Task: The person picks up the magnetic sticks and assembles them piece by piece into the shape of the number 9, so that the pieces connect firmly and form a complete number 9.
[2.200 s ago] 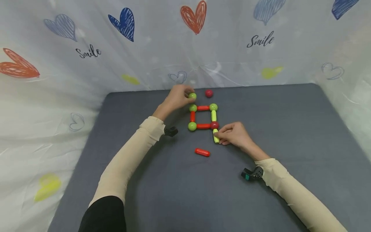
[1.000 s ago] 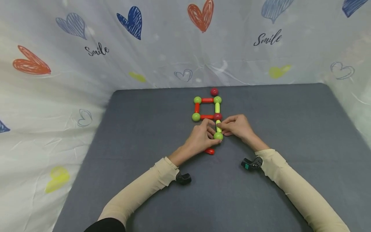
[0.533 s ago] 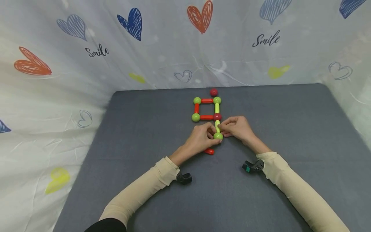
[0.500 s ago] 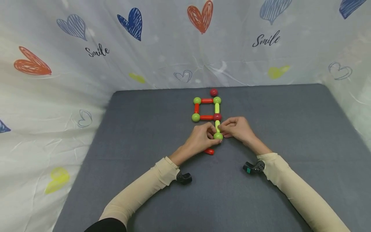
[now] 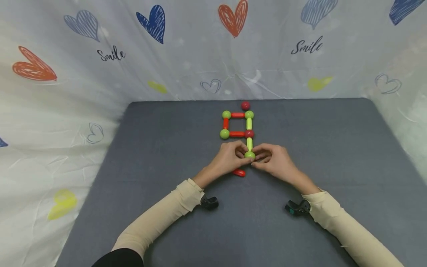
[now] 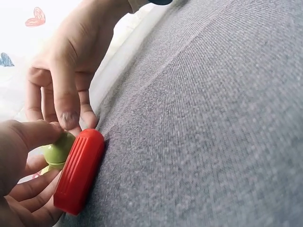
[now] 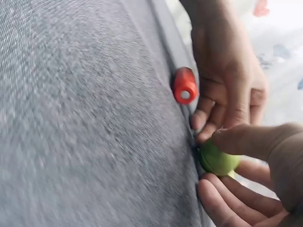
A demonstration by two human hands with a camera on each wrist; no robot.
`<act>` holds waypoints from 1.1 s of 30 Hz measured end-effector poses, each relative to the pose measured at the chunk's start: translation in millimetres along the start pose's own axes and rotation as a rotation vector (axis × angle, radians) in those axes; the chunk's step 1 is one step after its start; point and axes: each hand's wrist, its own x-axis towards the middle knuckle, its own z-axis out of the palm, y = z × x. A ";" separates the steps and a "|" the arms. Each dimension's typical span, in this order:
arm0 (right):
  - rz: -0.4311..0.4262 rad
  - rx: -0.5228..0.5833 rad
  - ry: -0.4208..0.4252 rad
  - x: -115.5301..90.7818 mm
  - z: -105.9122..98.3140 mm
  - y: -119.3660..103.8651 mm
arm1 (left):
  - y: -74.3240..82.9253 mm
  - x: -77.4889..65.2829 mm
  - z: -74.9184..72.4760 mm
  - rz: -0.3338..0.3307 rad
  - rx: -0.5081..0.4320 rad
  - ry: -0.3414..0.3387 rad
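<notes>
Near the middle of the table, my left hand (image 5: 226, 156) pinches a green ball (image 5: 249, 155) between thumb and fingers. From the other side, my right hand (image 5: 278, 162) also grips the ball, its thumb (image 7: 246, 139) lying over it in the right wrist view. A yellow-green magnetic rod (image 5: 249, 143) runs from this ball up to a dark red ball (image 5: 249, 133). That red ball is a corner of a square with three green balls, three red rods (image 5: 237, 134) and one yellow-green rod (image 5: 249, 123). Beside my left hand lies a loose red rod (image 6: 79, 172), partly hidden in the head view.
A loose dark red ball (image 5: 245, 105) sits behind the square, close to the far edge of the grey table (image 5: 313, 148). A pale curtain (image 5: 186, 48) printed with hearts hangs behind and along the left side.
My left hand carried the green ball from behind the square to the near end of the lower yellow-green rod. My right hand has moved from that rod down onto the ball.
</notes>
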 end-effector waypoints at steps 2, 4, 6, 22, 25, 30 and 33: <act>-0.041 -0.073 0.034 1.2 3.7 -2.0 | 0.4 -1.8 -2.0 -0.003 -0.016 -0.005; -0.066 -0.118 0.063 2.3 7.0 -1.4 | -0.1 -3.7 -3.3 0.002 -0.029 -0.016; -0.072 -0.139 0.085 2.6 9.5 0.4 | -1.7 -5.7 -4.8 0.009 -0.029 -0.030; -0.029 -0.136 0.095 6.6 9.9 -5.6 | -1.5 -47.0 -38.6 0.225 0.410 -0.262; -0.017 -0.132 0.086 6.2 9.8 -5.5 | -3.2 -44.3 -38.2 0.235 0.421 -0.221; -0.019 -0.129 0.085 5.4 10.2 -4.3 | -8.5 -30.9 -42.5 0.230 0.403 -0.149; -0.021 -0.129 0.090 5.5 10.8 -4.2 | -11.5 -23.5 -44.3 0.220 0.400 -0.126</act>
